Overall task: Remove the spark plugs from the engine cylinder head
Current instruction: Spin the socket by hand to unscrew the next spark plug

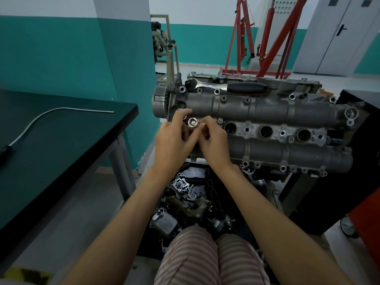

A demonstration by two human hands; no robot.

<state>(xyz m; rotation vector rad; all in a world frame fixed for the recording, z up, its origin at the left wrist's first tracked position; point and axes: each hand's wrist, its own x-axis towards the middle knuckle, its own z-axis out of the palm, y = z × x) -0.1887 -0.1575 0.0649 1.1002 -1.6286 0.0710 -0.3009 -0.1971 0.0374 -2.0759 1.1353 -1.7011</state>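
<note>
The grey engine cylinder head point(267, 108) lies across the middle of the view on a stand. Three open spark plug wells point(266, 131) show in a row along its centre. Over the head's left end, my left hand point(174, 138) and my right hand point(213, 140) together hold a silver spark plug socket point(192, 122), fingers curled around it from both sides. The socket's open end faces up; something pale sits inside it, too small to identify. A ratchet wrench point(226, 86) with a black handle rests on the head's far edge.
A dark green table point(61, 140) stands at the left with a flexible metal pickup tool point(41, 120) on it. Loose engine parts and gaskets point(185, 194) lie on the floor below the head. A red engine hoist point(267, 38) stands behind. A black cabinet point(349, 161) is on the right.
</note>
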